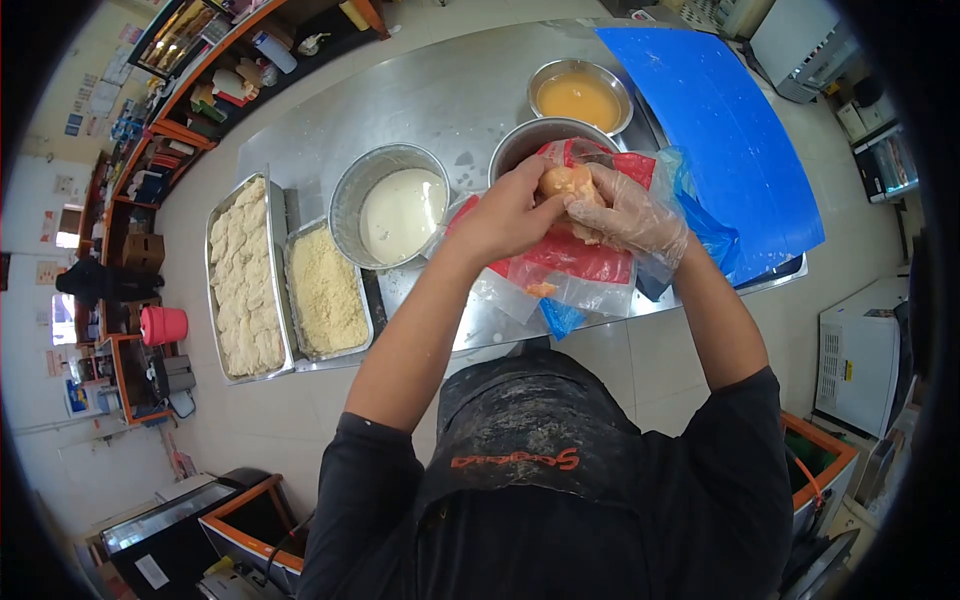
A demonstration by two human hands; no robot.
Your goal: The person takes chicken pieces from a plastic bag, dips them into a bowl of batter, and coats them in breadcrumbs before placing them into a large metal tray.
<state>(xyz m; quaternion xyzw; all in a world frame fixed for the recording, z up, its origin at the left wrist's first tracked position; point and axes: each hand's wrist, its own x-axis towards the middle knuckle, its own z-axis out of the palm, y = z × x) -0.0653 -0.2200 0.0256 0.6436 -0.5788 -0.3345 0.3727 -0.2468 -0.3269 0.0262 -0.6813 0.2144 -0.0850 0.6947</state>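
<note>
Over a red and clear plastic bag (570,262), both hands are closed around a pale orange, moist lump (568,183) that looks like raw meat. My left hand (512,205) is bare and grips its left side. A clear plastic glove covers my right hand (635,212), which holds the lump from the right. The palm sides of both hands are hidden. Just behind them stands a deep metal pot (505,150), its inside partly covered by the bag and hands. A small orange scrap (541,290) lies on the bag's near edge.
On the steel table (330,130) stand a pot of white batter (400,213), a tray of yellowish crumbs (327,290) and a tray of coated pieces (245,290). A bowl of orange liquid (580,100) sits at the back, beside a blue board (715,140).
</note>
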